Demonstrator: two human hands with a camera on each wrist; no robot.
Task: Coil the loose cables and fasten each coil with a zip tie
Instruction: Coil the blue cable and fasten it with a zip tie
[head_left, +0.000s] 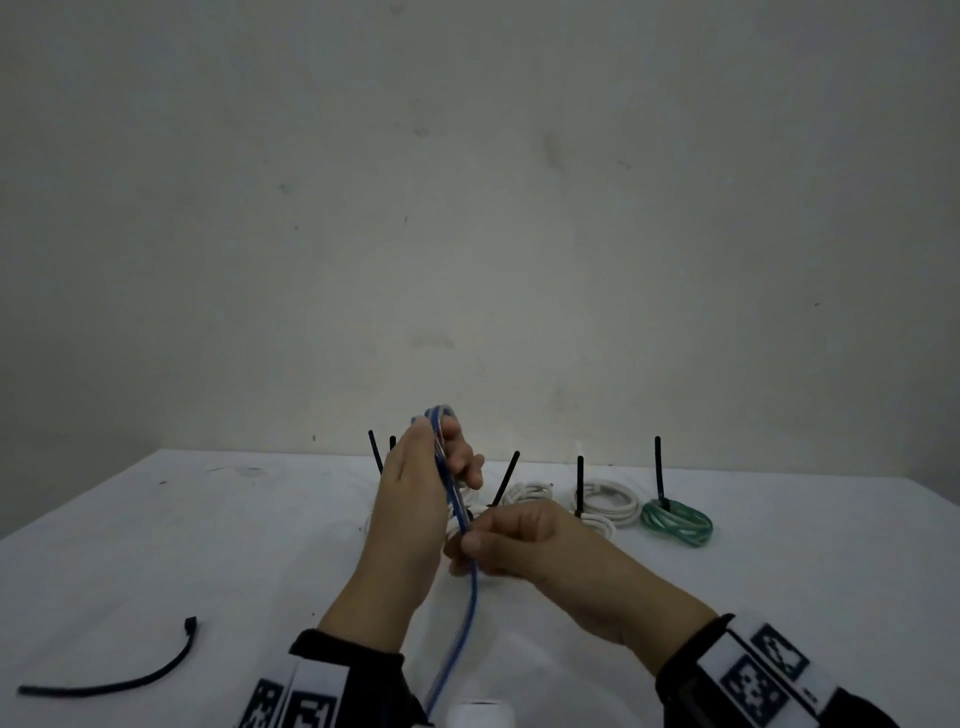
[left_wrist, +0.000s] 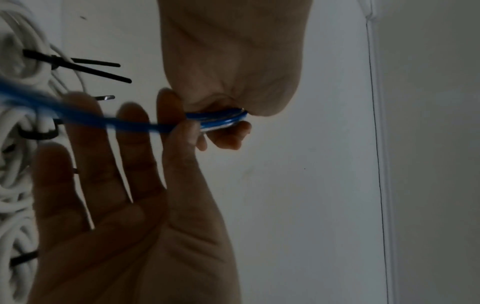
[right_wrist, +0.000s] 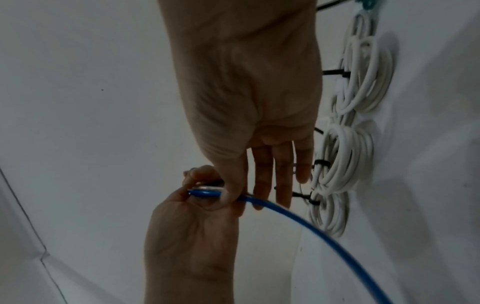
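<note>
A blue cable (head_left: 470, 597) is partly wound into a narrow coil (head_left: 441, 452) held upright above the table. My left hand (head_left: 447, 467) is raised and holds the coil, thumb pressed on the loops (right_wrist: 207, 193) while the other fingers (right_wrist: 283, 185) stay fairly straight. My right hand (head_left: 470, 540) pinches the cable at the coil's lower end between thumb and forefinger. The loose tail (right_wrist: 298, 220) runs down toward me and off the table's near edge. A loose black zip tie (head_left: 114, 675) lies on the table at the near left.
Behind my hands, several white coils (head_left: 608, 501) and a green coil (head_left: 675, 519) lie in a row, each bound by a black zip tie with its tail sticking up. A white object (head_left: 480, 714) shows at the near edge. A plain wall rises behind the white table (head_left: 208, 545).
</note>
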